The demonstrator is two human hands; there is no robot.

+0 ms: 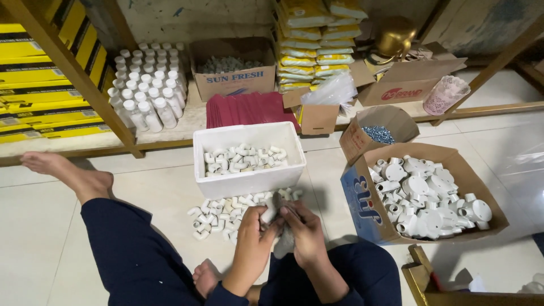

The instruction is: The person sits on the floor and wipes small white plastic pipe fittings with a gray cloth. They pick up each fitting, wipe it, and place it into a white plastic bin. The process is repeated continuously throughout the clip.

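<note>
Seated on the floor, both hands work one white pipe elbow.

Left hand [253, 231] grips the elbow fitting [268, 215]; right hand [304, 231] closes around a grey cloth [285, 243], just over the loose pile [226, 212] beside the foam box [247, 180], within easy reach.

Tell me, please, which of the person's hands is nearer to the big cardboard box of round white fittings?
The right hand: it lies just left of the cardboard box, while the left hand sits farther away, beyond the right one.

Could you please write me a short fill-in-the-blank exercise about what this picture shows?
1. The left hand holds a small ____ pipe fitting.
2. The foam box holding elbow fittings is ____ in colour.
3. More fittings lie in a loose pile on the ____.

Missing words: white; white; floor
</note>
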